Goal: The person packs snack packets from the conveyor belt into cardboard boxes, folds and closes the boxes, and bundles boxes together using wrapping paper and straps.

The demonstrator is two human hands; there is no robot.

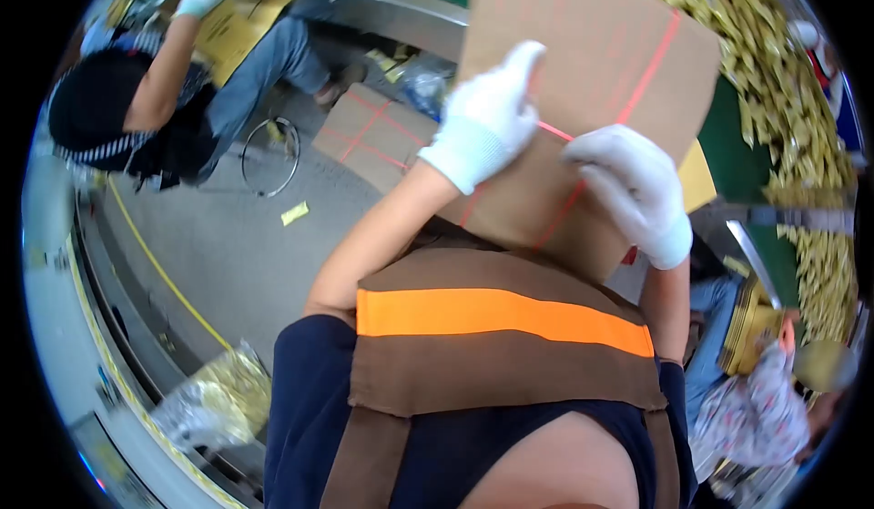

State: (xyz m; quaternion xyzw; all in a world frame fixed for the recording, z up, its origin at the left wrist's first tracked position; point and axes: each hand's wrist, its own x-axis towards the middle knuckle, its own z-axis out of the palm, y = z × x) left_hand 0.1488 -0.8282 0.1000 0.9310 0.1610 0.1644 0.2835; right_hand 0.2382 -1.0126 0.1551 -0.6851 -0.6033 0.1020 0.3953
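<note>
A brown cardboard box (592, 45) with red straps or lines across it stands in front of me, tilted on the edge of the green belt. My left hand (487, 113), in a white knit glove, lies against the box's left part. One finger of it is stretched out; the others are partly hidden. Over the box's right side is my right hand (637, 181), gloved too, with fingers curled toward the thumb. Whether something thin is pinched there cannot be made out. A red strap (555, 131) runs between the two hands.
Yellow packets (765, 99) are heaped along the green belt (733, 149) at the right. A flat strapped carton (378, 131) lies on the floor, near a wire hoop (270, 157). Co-workers sit at far left and lower right. A plastic bag (214, 404) lies lower left.
</note>
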